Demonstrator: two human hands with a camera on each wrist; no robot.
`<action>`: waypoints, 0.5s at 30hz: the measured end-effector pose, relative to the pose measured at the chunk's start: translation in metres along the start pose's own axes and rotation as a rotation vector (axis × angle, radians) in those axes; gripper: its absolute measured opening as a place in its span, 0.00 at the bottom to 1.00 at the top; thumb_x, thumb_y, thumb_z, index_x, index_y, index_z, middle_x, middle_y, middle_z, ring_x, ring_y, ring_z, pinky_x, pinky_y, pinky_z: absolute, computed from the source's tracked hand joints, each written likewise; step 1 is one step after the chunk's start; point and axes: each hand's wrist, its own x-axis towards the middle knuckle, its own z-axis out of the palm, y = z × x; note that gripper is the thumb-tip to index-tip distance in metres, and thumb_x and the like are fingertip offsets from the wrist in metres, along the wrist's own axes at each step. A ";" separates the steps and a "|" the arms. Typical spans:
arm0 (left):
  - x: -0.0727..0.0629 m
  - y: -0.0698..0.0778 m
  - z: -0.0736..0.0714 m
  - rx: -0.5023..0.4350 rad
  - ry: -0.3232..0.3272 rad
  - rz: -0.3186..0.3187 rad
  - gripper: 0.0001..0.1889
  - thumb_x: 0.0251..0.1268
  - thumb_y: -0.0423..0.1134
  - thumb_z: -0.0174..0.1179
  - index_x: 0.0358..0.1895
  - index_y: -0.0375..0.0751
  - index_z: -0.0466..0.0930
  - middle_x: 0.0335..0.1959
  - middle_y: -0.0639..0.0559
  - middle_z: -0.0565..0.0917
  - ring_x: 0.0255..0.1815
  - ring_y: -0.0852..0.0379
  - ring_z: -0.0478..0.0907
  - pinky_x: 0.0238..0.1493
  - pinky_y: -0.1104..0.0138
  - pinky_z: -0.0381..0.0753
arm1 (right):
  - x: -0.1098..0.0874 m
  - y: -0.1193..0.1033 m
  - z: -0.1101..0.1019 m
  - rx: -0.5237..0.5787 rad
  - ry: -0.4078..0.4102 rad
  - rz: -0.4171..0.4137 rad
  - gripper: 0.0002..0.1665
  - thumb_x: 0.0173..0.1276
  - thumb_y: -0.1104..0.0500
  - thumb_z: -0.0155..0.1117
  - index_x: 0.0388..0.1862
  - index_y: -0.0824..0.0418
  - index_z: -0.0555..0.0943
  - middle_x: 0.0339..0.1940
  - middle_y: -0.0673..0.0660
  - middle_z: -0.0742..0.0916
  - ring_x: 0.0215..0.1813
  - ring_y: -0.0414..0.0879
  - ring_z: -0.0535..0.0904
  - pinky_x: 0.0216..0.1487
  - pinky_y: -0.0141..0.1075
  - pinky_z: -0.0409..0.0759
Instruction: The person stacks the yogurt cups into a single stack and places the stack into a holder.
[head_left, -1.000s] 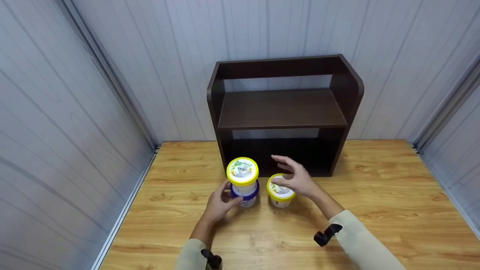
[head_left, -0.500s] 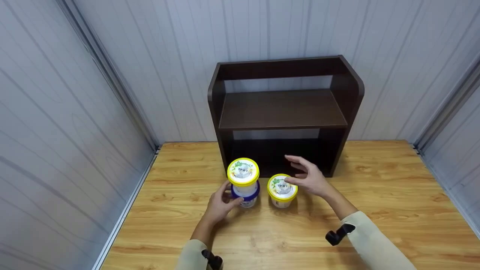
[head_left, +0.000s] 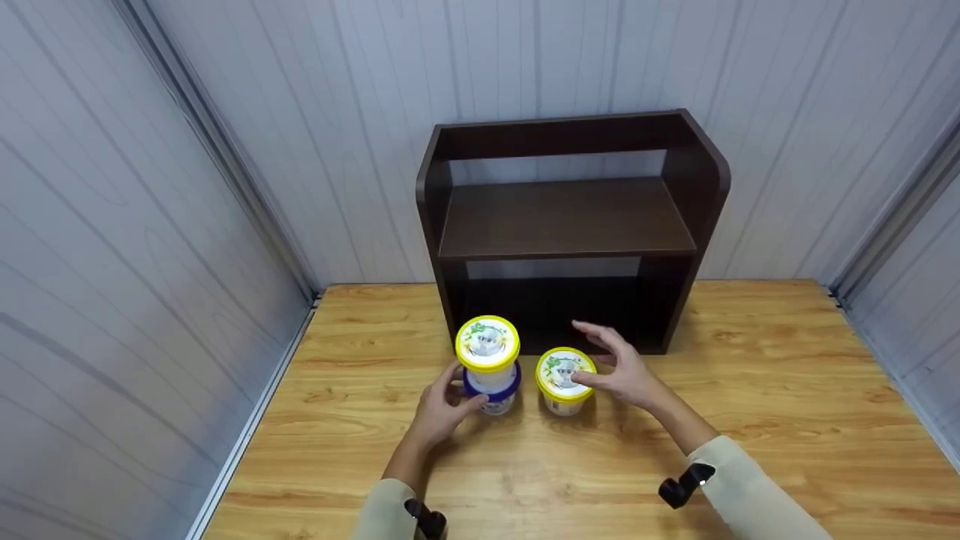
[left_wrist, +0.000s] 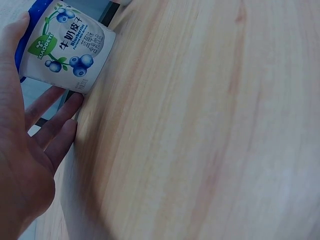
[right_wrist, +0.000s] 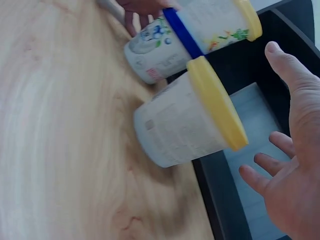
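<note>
Two tubs stand stacked on the wooden table. The lower one, a white blue-lidded tub printed with blueberries, carries a yellow-lidded tub. My left hand holds the lower tub from its left, thumb at the front of the blue lid; its lower fingers are fairly straight beside the tub in the left wrist view. Just right of the stack stands a second yellow-lidded tub, upright on the table. Beside and slightly above it is my right hand, fingers spread and gripping nothing, its thumb overlapping the lid in the head view.
Right behind the tubs stands a dark brown two-tier shelf, its lower opening facing them. The wooden table extends to both sides. Pale panel walls enclose the table at the left, back and right.
My right hand has moved from over the second yellow-lidded tub to the right, then dropped a little beside it. My left hand and the stack stay in place.
</note>
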 end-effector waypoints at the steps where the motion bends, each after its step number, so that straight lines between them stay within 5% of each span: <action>1: 0.000 0.000 0.000 -0.001 0.001 -0.001 0.45 0.74 0.46 0.77 0.88 0.38 0.65 0.69 0.33 0.85 0.64 0.39 0.89 0.70 0.49 0.87 | -0.001 0.002 0.001 0.008 0.002 -0.003 0.49 0.69 0.67 0.83 0.85 0.68 0.71 0.85 0.75 0.72 0.85 0.83 0.65 0.79 0.75 0.75; 7: 0.001 -0.001 0.001 -0.004 0.003 0.011 0.45 0.75 0.47 0.77 0.88 0.36 0.65 0.68 0.32 0.84 0.64 0.38 0.89 0.71 0.44 0.88 | -0.005 0.017 0.006 0.070 -0.023 -0.008 0.51 0.68 0.68 0.83 0.86 0.70 0.68 0.86 0.77 0.68 0.85 0.84 0.64 0.81 0.68 0.76; 15: -0.001 0.001 0.002 -0.007 0.000 0.017 0.44 0.76 0.46 0.77 0.87 0.37 0.65 0.68 0.32 0.84 0.63 0.38 0.90 0.69 0.47 0.89 | -0.012 0.029 0.012 0.085 -0.037 0.034 0.56 0.64 0.66 0.87 0.88 0.66 0.68 0.88 0.73 0.72 0.85 0.71 0.70 0.74 0.29 0.79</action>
